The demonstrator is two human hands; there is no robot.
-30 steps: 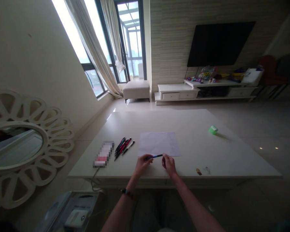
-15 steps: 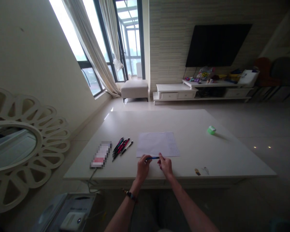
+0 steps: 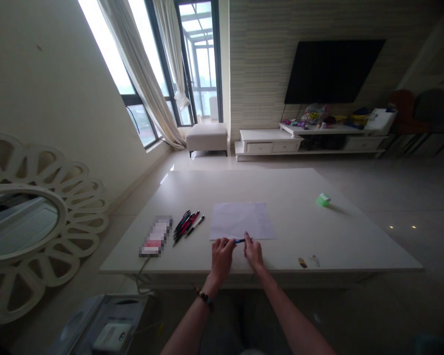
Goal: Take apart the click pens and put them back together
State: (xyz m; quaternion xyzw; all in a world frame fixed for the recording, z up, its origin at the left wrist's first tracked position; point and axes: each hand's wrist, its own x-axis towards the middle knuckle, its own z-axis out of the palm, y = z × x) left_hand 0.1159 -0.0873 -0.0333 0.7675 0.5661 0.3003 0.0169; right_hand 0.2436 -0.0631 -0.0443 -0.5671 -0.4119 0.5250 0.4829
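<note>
"What's closest to you?"

"My left wrist, wearing a dark beaded bracelet (image 3: 206, 298). Beyond it, my left hand (image 3: 222, 257) and right hand (image 3: 253, 252) are both narrowed, fingers pinching a slim blue-and-black pen (image 3: 239, 241) between them."

"How much of it is hidden?"

"Both ends. My fingers cover them, so I can't tell which end writes."

"And the part that shows?"

"A short, thin stretch, blue with darker parts, slanting up slightly towards my right hand."

"Anything beside you?"

"Right of my right hand lie a small brown-and-tan piece (image 3: 302, 263) and a pale, thin item (image 3: 314, 260), too faint to make out. Left of my left hand there's a flat, dark-edged phone (image 3: 156, 237), its screen blurred into blocks, then a heap of black, red and green pens (image 3: 187, 226), overlapping too much to count."

"Further out?"

"Just past my hands, a white paper sheet (image 3: 240, 219); the faint rows down its right side are unreadable. Well off beyond my right hand sits a bright green, pale-topped container (image 3: 323, 199)."
</note>
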